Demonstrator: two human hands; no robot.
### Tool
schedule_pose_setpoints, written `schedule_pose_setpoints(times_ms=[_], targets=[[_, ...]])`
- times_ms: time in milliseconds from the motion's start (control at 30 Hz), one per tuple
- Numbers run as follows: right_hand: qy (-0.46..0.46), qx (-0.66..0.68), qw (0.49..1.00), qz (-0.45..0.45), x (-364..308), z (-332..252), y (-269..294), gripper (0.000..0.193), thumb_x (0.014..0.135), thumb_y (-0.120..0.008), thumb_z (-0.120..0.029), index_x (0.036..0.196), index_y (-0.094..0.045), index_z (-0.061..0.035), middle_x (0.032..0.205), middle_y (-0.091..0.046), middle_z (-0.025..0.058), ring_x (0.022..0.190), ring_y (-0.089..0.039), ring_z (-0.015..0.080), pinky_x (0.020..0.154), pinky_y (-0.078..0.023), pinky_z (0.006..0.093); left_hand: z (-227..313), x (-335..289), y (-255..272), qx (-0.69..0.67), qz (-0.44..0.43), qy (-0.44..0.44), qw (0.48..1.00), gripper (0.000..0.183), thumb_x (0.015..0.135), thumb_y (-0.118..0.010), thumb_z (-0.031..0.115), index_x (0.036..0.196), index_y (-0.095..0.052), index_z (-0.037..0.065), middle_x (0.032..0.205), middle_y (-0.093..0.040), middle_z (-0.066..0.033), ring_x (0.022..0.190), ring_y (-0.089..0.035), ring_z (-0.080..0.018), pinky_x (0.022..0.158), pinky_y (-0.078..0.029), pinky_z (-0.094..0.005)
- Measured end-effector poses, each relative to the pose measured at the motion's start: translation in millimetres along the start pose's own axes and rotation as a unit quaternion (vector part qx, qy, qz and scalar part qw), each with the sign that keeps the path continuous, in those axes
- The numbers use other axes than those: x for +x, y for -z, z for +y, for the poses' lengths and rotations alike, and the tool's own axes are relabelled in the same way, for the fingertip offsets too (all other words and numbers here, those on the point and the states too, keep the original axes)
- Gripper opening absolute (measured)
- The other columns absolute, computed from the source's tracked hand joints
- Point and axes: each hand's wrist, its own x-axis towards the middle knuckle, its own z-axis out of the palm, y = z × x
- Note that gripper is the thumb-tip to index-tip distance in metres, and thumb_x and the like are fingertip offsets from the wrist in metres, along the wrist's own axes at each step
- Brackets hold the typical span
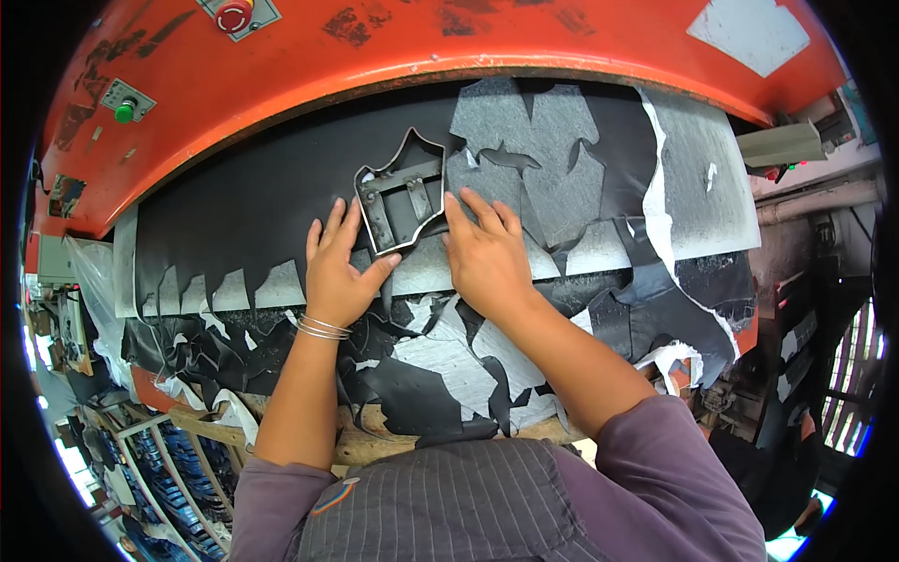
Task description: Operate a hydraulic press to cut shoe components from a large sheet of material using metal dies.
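A metal cutting die (409,175), an angular outline with crossbars inside, lies on a sheet of black leather-like material (253,197). My left hand (340,267) rests at the die's lower left side, fingers stretched and thumb along its bottom edge. On the other side, my right hand (489,248) has its fingers extended, the fingertips by the die's right edge. Neither hand is wrapped round anything. The sheet has cut-out gaps along its near edge and to the right of the die, where the grey-white cutting board (721,201) shows through.
A red-orange machine beam (421,42) spans the far side, with a red stop button (233,15) and a green button (125,112). Black and white scraps (421,389) pile along the near edge. A rack of dark pieces (173,478) stands at lower left. Clear plastic (98,281) hangs at left.
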Motion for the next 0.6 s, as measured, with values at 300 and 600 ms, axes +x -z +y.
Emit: schedule_pose_setpoints(times_ms=[300, 600], targets=[[0.001, 0.025, 0.999, 0.037, -8, -15, 26, 0.054, 0.084, -0.063, -0.022, 0.129, -0.048, 0.0029, 0.117, -0.062, 0.0188, 0.120, -0.051, 0.0322, 0.099, -0.037, 0.0462, -4, -27, 28, -0.159, 0.055, 0.023, 0.985, 0.080, 0.074, -0.077, 0.035, 0.136, -0.043, -0.003, 0.136, -0.049, -0.0209, 0.133, -0.041, -0.0307, 0.111, -0.027, -0.0418], [0.009, 0.301, 0.916, 0.267, 19, -69, 147, 0.039, 0.087, -0.069, -0.015, 0.115, -0.047, 0.0011, 0.084, -0.059, 0.0070, 0.071, -0.055, 0.0114, 0.066, -0.047, 0.0250, -61, -50, 202, -0.179, 0.526, 0.124, 0.822, 0.035, 0.099, -0.051, 0.030, 0.090, -0.063, -0.002, 0.091, -0.067, -0.0069, 0.083, -0.059, -0.0106, 0.077, -0.048, -0.0259]])
